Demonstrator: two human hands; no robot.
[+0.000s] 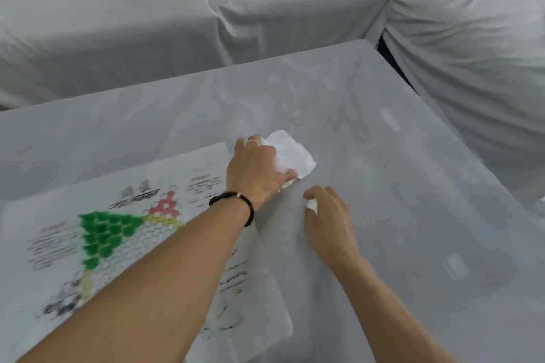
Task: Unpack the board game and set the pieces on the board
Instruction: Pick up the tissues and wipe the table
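Observation:
A white Chinese-checkers board [188, 174] lies flat on the table at the lower left, with a green triangle of pieces [103, 233] and a small red cluster [165, 205] on it; my left forearm crosses over it. My left hand [256, 174], wearing a black wristband, grips a crumpled white bag or wrapper [290, 152] just past the board's far right corner. My right hand [327, 216] rests on the table to the right of it, fingers curled around a small white scrap [312, 204]. The frame is motion-blurred.
The table [398, 186] is covered with a pale grey sheet; its far edge and right edge drop away. White-draped furniture [177, 15] stands behind and at the right [472, 53], with a dark gap [389, 59] between.

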